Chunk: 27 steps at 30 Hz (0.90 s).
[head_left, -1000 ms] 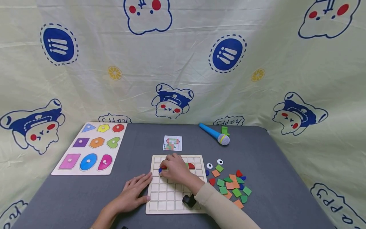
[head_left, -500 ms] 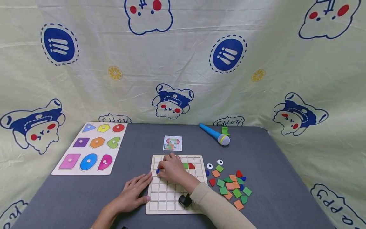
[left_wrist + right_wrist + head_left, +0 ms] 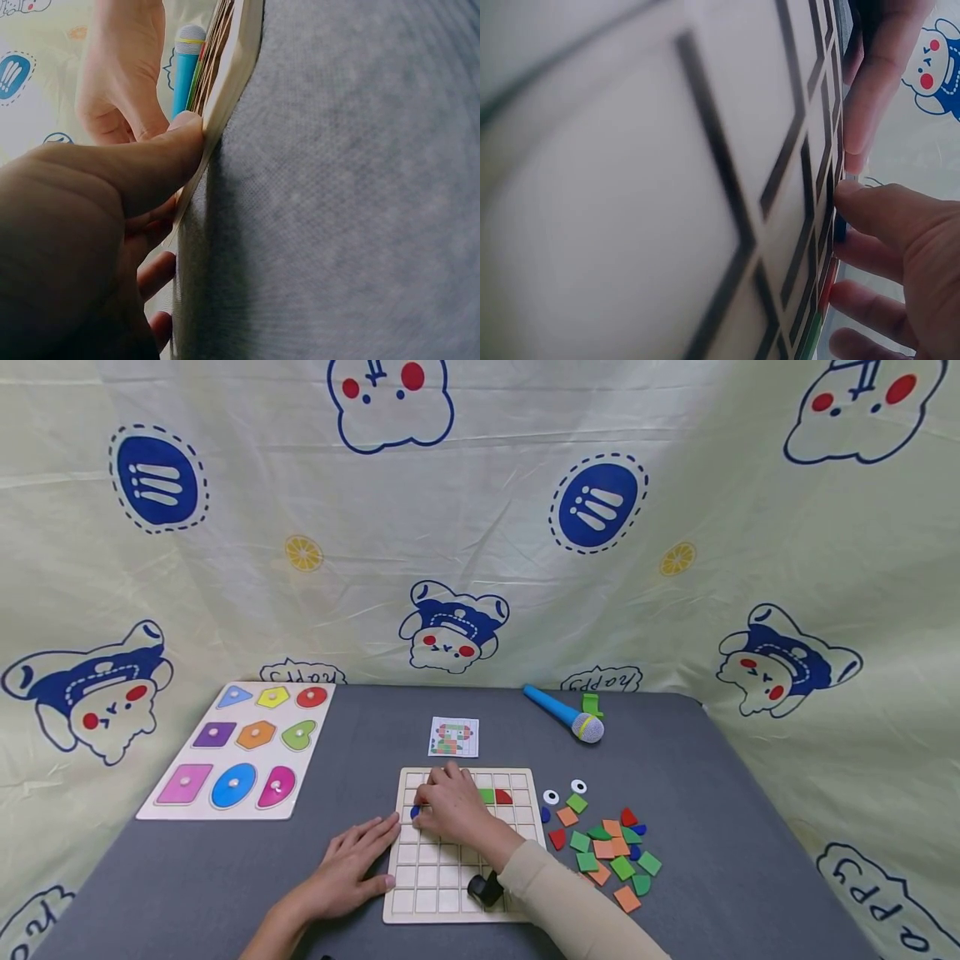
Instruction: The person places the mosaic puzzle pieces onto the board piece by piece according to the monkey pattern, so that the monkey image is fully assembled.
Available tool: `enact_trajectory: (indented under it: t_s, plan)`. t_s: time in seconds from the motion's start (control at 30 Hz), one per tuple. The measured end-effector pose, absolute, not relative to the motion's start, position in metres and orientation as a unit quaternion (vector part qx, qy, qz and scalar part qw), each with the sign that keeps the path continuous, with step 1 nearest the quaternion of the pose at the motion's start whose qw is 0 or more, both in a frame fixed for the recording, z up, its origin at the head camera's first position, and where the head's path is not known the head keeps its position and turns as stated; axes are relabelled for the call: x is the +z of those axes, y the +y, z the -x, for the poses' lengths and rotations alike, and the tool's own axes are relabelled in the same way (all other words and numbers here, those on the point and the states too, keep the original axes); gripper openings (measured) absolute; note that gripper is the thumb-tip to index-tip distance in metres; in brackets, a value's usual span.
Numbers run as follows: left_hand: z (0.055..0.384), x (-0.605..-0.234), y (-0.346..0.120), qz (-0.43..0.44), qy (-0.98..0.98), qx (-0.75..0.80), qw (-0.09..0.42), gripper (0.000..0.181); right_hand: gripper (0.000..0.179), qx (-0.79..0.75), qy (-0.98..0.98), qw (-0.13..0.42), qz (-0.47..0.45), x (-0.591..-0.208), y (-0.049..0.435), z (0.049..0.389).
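A wooden grid board (image 3: pixel 442 893) lies on the grey table near me. My right hand (image 3: pixel 448 806) hovers low over its upper left cells, fingers curled, pinching a small blue piece (image 3: pixel 415 812) against the board. In the right wrist view the thumb (image 3: pixel 877 206) presses that blue piece (image 3: pixel 839 225) at the grid board (image 3: pixel 630 187). My left hand (image 3: pixel 352 858) lies flat on the table, fingertips at the board's left edge. The left wrist view shows its thumb (image 3: pixel 150 165) touching the board's rim (image 3: pixel 232 67). A green piece (image 3: pixel 487 795) and a red piece (image 3: pixel 503 797) sit in the board's second row.
Several loose green, orange, red and blue pieces (image 3: pixel 607 847) lie right of the board, with two white eye discs (image 3: pixel 551 797) beside them. A pattern card (image 3: pixel 453 737) lies behind the board. A blue toy microphone (image 3: pixel 564 712) is at the back, a shape puzzle (image 3: pixel 236 750) at the left.
My right hand has slid slightly left across the board with the blue piece. The red piece by its fingers is now hidden. The left hand has stayed put.
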<state>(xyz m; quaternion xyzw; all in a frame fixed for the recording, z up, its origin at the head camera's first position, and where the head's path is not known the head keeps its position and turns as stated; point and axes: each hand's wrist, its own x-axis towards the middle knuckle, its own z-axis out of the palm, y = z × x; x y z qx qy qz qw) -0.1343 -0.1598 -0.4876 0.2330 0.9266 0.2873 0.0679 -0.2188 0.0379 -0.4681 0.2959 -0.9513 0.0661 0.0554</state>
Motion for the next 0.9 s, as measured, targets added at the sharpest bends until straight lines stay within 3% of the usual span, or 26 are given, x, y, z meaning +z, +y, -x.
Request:
enact_trajectory:
  t_s: [0.9]
  plan:
    - [0.132, -0.485, -0.158, -0.240, 0.926, 0.284, 0.057, 0.066, 0.020, 0.134, -0.951, 0.062, -0.272, -0.447, 0.060, 0.205]
